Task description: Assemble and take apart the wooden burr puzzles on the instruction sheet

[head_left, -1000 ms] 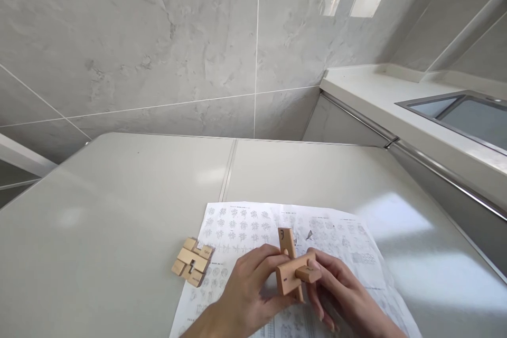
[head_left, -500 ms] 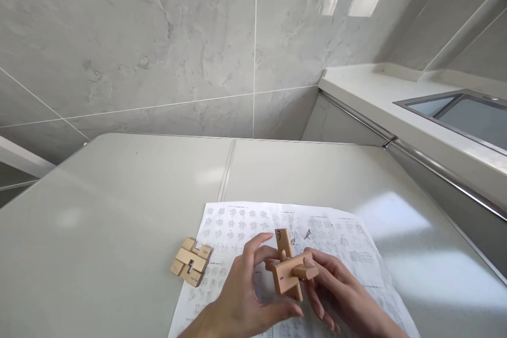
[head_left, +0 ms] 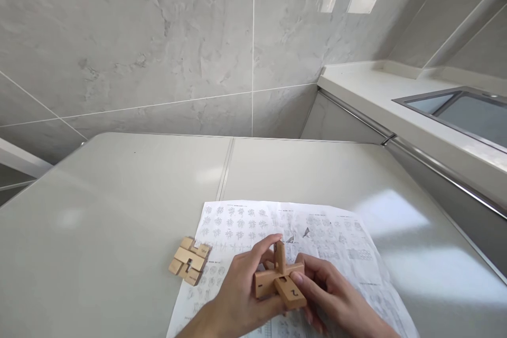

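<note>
A brown wooden puzzle [head_left: 266, 283] of interlocking numbered pieces is held between both hands above a printed sheet [head_left: 233, 222]. One piece stands upright, and another, marked 2, points toward the lower right. My left hand [head_left: 241, 290] wraps round the puzzle's left side, its index fingertip on top of the upright piece and its thumb beneath. The fingers of my right hand [head_left: 332, 290] close on the right side, the thumb pressing near the middle joint. A lighter flat wooden puzzle [head_left: 190, 261] lies at the sheet's left edge.
The sheet lies on a pale table [head_left: 119, 211] with a seam across its surface. To the right is a white counter [head_left: 364, 84] with a sink [head_left: 467, 113]. A grey tiled wall [head_left: 178, 37] rises behind the table.
The held puzzle has been turned, so the piece marked 2 now faces up. My left fingers have closed round it, and my right thumb has moved onto its middle.
</note>
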The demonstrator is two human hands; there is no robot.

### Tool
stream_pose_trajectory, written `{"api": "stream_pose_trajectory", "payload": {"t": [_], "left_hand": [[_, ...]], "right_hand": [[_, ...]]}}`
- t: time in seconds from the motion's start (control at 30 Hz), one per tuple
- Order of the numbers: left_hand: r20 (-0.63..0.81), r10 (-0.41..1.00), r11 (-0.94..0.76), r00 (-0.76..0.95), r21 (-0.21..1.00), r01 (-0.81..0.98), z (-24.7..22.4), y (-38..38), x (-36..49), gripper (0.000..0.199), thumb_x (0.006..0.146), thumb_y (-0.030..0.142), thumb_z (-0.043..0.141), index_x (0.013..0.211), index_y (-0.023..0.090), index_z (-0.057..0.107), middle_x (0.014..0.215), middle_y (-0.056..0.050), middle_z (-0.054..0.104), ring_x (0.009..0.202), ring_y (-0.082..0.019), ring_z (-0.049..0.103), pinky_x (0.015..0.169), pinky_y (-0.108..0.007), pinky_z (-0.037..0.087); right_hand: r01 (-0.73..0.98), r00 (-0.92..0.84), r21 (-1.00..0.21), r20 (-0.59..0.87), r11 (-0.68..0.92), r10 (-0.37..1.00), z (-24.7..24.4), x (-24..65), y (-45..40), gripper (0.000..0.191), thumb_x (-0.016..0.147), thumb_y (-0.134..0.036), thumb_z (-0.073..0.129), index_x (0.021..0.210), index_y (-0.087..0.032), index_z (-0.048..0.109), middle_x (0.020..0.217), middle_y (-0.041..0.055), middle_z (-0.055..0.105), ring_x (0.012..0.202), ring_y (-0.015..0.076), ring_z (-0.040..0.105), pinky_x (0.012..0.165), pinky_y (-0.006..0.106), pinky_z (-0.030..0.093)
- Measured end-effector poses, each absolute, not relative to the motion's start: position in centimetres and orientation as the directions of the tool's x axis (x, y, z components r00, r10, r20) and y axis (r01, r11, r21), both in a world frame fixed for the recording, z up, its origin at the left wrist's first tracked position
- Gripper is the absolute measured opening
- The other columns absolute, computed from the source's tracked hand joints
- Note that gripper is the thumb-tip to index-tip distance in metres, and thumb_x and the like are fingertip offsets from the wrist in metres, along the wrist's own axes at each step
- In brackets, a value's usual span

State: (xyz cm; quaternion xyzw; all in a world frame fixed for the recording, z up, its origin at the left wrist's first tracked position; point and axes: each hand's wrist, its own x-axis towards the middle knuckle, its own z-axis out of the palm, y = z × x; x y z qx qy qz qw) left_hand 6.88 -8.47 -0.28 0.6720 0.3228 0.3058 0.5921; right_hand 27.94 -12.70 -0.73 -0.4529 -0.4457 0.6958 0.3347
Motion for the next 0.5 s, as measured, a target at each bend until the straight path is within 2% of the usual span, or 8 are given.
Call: {"api": "stream_pose_trajectory", "payload": {"t": [0.07,0.17,0.33,0.5], "left_hand": [[0.01,0.774,-0.037,0.633,0.999,0.029,-0.3,-8.36,6.73,0.08,0.092,0.047,0.084,0.158,0.031,0.043,0.107,-0.007,0.075,0.075,-0.02,0.076,0.069,-0.031,0.063],[0.054,0.747,-0.068,0.663,0.998,-0.005,-0.32,-8.01,6.47,0.084,0.091,0.055,0.082,0.16,0.032,0.04,0.112,-0.009,0.077,0.09,-0.024,0.078,0.079,-0.035,0.064],[0.089,0.745,-0.157,0.661,0.987,0.044,-0.72,-7.71,6.21,0.071,0.093,0.046,0.084,0.152,0.034,0.047,0.108,-0.004,0.08,0.098,-0.023,0.077,0.093,-0.036,0.061],[0.119,0.729,-0.143,0.674,0.99,-0.02,-1.02,-7.74,6.37,0.076,0.089,0.046,0.088,0.152,0.039,0.046,0.101,0.0,0.081,0.09,-0.021,0.077,0.087,-0.033,0.062]], "right_hand": [[-0.098,-0.387,-0.909,-0.341,-0.406,0.857,-0.7,27.91,-12.74,0.053,0.1,-0.072,0.062,0.083,-0.022,0.056,0.056,-0.0041,0.06,0.04,0.0087,0.049,0.041,0.019,0.037],[-0.149,-0.4,-0.885,-0.353,-0.441,0.846,-0.83,27.95,-12.78,0.054,0.099,-0.073,0.061,0.083,-0.022,0.056,0.056,-0.0041,0.06,0.039,0.0086,0.048,0.04,0.019,0.037],[-0.149,-0.39,-0.886,-0.355,-0.439,0.85,-1.27,28.1,-12.97,0.052,0.101,-0.071,0.06,0.084,-0.022,0.056,0.056,-0.0043,0.06,0.04,0.0084,0.049,0.042,0.019,0.037],[-0.179,-0.398,-0.888,-0.329,-0.424,0.856,-1.28,28.38,-12.85,0.049,0.101,-0.068,0.064,0.085,-0.022,0.058,0.059,-0.0033,0.061,0.043,0.0088,0.05,0.045,0.02,0.04]]}}
